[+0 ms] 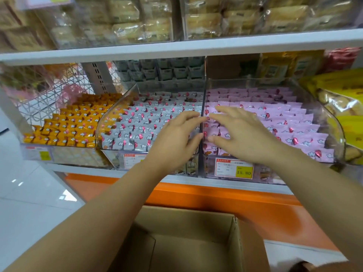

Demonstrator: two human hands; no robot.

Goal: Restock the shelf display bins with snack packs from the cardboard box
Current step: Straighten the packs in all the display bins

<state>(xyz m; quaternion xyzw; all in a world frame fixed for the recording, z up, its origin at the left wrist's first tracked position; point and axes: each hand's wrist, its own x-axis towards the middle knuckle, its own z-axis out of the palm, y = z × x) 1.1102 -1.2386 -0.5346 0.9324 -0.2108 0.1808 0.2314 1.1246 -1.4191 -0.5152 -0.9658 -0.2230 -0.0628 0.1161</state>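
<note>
Pink snack packs [284, 122]: rows right of the bin divider [203, 99].
Left hand [176, 140]: fingers spread, holding nothing, just left of the bin divider.
Right hand [243, 136]: fingers spread, empty, just right of it.
Cardboard box [188, 224]: below the bin divider.

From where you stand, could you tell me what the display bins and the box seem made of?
The display bins look like clear, glossy rigid plastic, perhaps acrylic: packs show through their walls, and edges glint. The box looks like matte brown cardboard, with dull faces and folded flaps.
</note>
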